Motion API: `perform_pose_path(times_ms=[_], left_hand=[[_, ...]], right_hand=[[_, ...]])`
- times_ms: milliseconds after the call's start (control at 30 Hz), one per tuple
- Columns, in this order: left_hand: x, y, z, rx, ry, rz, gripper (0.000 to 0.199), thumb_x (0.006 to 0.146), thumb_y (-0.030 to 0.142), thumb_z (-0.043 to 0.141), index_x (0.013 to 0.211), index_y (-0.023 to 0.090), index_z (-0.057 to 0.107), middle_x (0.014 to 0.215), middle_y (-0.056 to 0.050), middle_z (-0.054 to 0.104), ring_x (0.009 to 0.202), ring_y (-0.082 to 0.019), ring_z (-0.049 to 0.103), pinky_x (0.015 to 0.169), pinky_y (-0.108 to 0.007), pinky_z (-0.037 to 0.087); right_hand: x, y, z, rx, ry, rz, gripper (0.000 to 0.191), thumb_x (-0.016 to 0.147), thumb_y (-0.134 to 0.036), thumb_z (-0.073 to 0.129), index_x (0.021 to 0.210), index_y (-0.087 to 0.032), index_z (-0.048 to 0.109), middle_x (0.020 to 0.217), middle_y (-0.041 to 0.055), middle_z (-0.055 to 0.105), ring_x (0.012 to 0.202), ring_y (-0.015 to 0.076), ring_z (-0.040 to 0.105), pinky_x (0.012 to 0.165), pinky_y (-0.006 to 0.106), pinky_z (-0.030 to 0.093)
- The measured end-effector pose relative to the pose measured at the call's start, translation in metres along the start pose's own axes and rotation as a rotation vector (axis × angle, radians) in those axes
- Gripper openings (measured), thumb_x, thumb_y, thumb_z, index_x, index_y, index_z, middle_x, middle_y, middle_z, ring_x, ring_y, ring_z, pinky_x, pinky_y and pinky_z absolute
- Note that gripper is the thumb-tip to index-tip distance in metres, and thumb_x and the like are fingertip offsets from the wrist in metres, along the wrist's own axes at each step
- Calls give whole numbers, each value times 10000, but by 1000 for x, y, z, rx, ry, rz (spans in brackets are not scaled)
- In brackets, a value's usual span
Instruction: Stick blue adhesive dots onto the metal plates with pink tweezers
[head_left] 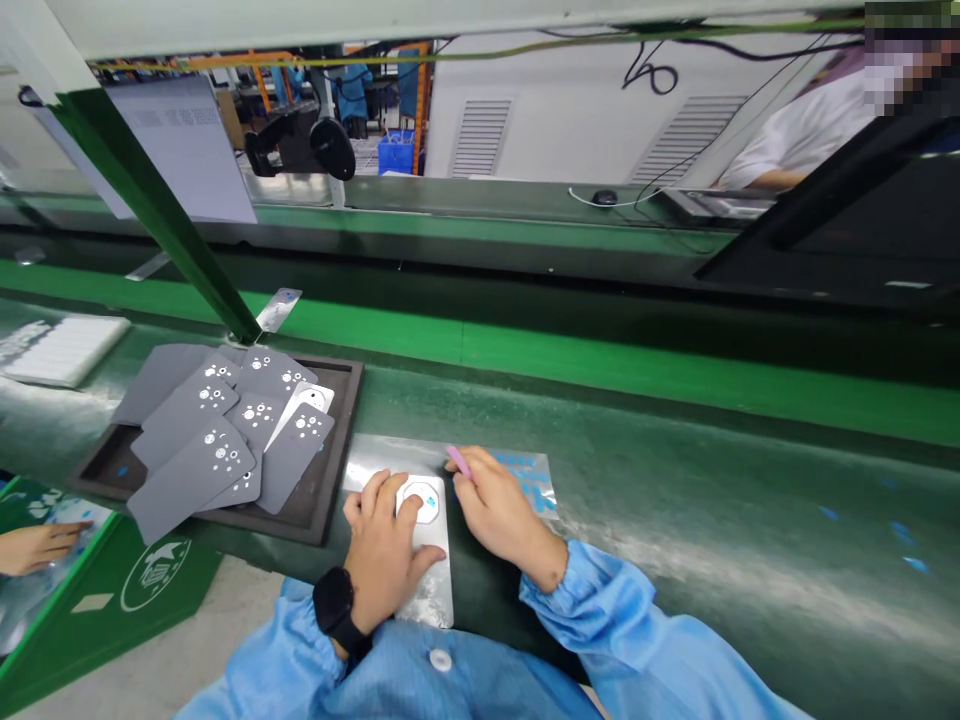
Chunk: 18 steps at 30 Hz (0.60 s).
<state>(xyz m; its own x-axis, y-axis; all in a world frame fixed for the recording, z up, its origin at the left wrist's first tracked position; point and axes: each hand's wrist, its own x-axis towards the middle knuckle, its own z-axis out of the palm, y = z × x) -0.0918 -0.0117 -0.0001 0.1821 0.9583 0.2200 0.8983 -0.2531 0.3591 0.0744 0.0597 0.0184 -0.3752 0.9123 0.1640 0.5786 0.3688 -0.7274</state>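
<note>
A silvery-white flat panel (427,590) with rounded corners lies in front of my body. It has a white octagonal patch near its top, with a blue mark on it. My left hand (386,545), with a black watch on the wrist, rests on this panel. Its fingers are apart, one fingertip on the patch and the thumb across the panel. A slim pink stick-like tool (459,462) is pinched in my right hand (499,510), just right of the panel. Under and beyond that hand lies a clear sheet (541,490) bearing small blue stickers.
On my left, a dark tray (341,440) holds several overlapping grey panels (191,480) and a white one. A green post (150,200) rises behind it. Another person's hand (45,545) reaches into a green bin (150,600). A person in white (802,135) sits across the line.
</note>
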Motion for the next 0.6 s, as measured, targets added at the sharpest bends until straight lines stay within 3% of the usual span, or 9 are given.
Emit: perform_pose_path(times_ms=[133,233,300,367,467,533,600], left_hand=[[-6,5,9,49,24,-27,528,659,411,798,1068,183,554,1253,-153,529,1192,-355,431,885,-520,359],[-8,9,12,82,119,-34,488,686,428,764,1056,200,543,1232,-144,521,1153,-338,450,875,-504,376],[-6,5,4,100,223,-34,412,738,390,711,1058,198,538,1218,-144,513,1136,-325,453,875,-484,384],[1,-9,-16,142,317,-71,302,800,329,634,1054,194,542,1182,-141,524,1125,-314,457,886,-473,381],[20,-44,-59,275,329,-271,198,855,285,547,1028,189,561,1111,-135,568,1079,-305,492,873,-454,393],[34,-68,-84,346,183,-451,258,842,293,570,1073,180,558,1105,-133,590,1060,-303,517,848,-425,416],[44,-85,-99,377,-41,-552,343,796,317,633,1098,174,556,1117,-133,607,1061,-312,532,828,-412,433]], right_hand=[[9,-11,7,-133,-299,98,116,743,-125,531,837,-168,583,928,98,591,834,203,590,787,312,467],[18,-9,7,-75,-375,157,140,698,-160,593,836,-175,570,820,54,602,733,194,581,677,302,456],[38,-1,-3,26,-374,191,114,692,-165,586,800,-188,557,713,10,598,655,176,565,597,277,431],[74,7,-22,103,-275,215,72,701,-176,573,769,-190,552,689,1,607,642,169,568,577,264,423],[137,14,-61,15,57,284,38,724,-202,575,758,-185,577,736,34,644,710,190,602,628,279,442],[166,16,-84,-102,250,328,111,680,-207,642,782,-176,609,814,70,671,803,219,621,700,298,451],[173,15,-97,-155,316,340,152,657,-237,681,782,-174,624,846,83,679,827,228,623,719,301,447]])
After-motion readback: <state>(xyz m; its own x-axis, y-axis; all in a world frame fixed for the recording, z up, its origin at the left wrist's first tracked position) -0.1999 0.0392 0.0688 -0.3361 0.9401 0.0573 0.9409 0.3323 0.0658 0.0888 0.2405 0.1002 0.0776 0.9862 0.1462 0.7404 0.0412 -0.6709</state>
